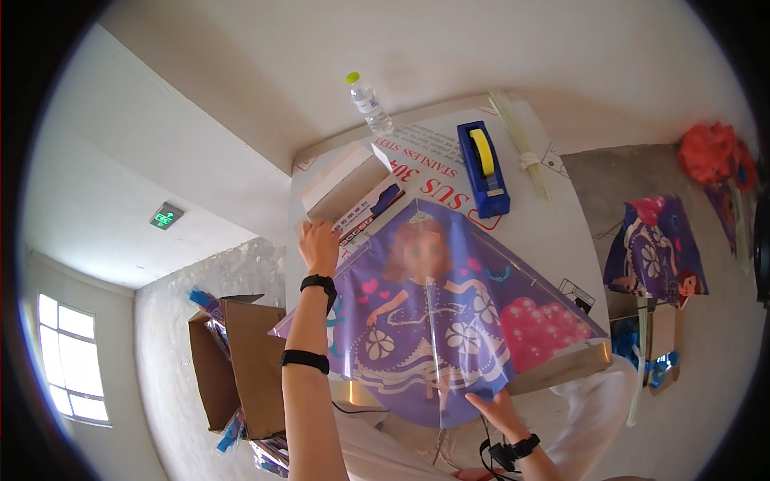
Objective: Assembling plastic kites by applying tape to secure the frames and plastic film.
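Note:
A purple kite [473, 321] printed with a cartoon figure in a gown, pink hearts and balloons lies spread over the table, its lower part hanging past the near edge. My left hand [319, 242] is at the near-left end of a small open carton [345, 188], fingers curled in by its corner; what they hold, if anything, is hidden. At the kite's lower edge, my right hand [499, 410] grips the sheet, thumb on top and other fingers partly out of sight. A thin spine runs down the kite's middle.
Behind the kite stand a blue tape dispenser [484, 170] with yellow tape, a bundle of pale rods [521, 144] and a water bottle [370, 106]. A cardboard box [261, 365] is at the left. Another purple kite [654, 248] hangs at the right, near a red bundle [716, 156].

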`<state>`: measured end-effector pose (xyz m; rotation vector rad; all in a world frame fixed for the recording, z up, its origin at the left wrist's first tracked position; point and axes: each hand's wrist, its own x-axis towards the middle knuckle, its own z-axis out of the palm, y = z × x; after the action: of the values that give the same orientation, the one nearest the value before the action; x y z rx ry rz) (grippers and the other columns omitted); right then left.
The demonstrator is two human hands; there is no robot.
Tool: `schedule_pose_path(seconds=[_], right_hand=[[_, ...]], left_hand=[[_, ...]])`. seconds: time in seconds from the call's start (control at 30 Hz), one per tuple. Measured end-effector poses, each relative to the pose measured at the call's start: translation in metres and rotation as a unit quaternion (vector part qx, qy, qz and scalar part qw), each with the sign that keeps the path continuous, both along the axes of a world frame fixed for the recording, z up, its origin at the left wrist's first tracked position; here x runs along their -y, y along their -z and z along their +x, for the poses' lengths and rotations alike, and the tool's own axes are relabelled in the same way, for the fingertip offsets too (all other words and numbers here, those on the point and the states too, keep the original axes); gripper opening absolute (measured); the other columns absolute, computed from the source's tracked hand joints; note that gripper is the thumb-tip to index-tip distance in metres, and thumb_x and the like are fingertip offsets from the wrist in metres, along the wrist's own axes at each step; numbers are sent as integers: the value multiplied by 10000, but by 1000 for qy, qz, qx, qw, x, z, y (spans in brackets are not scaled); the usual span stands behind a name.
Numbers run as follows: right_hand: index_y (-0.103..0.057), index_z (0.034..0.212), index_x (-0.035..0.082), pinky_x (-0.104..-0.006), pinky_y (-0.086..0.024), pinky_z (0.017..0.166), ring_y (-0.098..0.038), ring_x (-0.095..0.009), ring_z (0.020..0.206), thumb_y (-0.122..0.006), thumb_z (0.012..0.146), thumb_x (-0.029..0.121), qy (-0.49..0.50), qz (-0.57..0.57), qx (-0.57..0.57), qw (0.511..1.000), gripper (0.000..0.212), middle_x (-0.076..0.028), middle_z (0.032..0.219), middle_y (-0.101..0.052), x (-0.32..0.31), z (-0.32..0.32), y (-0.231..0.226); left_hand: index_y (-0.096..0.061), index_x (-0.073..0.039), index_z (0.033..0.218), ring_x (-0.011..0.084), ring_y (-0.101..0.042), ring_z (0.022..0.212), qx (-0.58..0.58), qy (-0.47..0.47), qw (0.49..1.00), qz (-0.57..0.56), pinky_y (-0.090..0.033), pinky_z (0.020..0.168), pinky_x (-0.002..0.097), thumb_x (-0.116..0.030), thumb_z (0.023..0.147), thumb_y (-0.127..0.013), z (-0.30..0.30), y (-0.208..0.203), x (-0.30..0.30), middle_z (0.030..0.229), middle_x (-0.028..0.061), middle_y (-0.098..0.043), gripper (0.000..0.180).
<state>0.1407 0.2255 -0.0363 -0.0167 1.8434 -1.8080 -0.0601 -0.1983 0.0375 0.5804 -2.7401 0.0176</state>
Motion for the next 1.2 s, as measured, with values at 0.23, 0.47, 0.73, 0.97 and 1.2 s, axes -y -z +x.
schedule_pose_path(seconds=[0.23,0.47,0.73,0.97,1.2], right_hand=[[-493,1223,-14,-323,-454,865,-575,-182,977,-726,798,163,1,39,42,998,516,-91,1096,-603,4,-4,-9],[-516,1196,-27,-316,-440,884,-565,-171,989,-734,795,171,35,41,105,993,497,-76,1084,-606,3,-3,-13],[-444,1272,-20,-317,-433,908,-538,-179,1053,-738,798,172,38,73,97,992,591,-68,1180,-559,6,-7,-21],[-331,1353,29,-324,-456,896,-523,-176,1108,-675,850,129,132,-61,122,982,618,-85,1253,-509,-20,-24,-28],[-327,1325,74,-298,-483,779,-602,-206,1029,-660,866,143,302,-114,100,941,572,-110,1183,-560,-54,-62,-21]], left_hand=[[-680,-137,728,227,-536,925,-5,-6,974,-227,-466,740,333,-252,772,-664,-44,-1,73,815,14,-630,125],[-598,-52,1008,321,-566,1011,-35,-103,993,-50,-491,792,452,-159,844,-629,-86,13,114,1070,117,-603,198],[-389,-4,1355,383,-378,1286,-131,89,975,154,-340,1055,412,-148,871,-610,-8,36,64,1405,222,-387,552],[-275,-7,1432,334,-237,1393,179,164,964,112,-216,1123,463,-370,907,-557,177,44,-35,1495,184,-275,697],[-267,-45,1450,301,-193,1416,182,108,967,138,-168,1140,460,-405,920,-522,206,54,15,1521,146,-241,689]])
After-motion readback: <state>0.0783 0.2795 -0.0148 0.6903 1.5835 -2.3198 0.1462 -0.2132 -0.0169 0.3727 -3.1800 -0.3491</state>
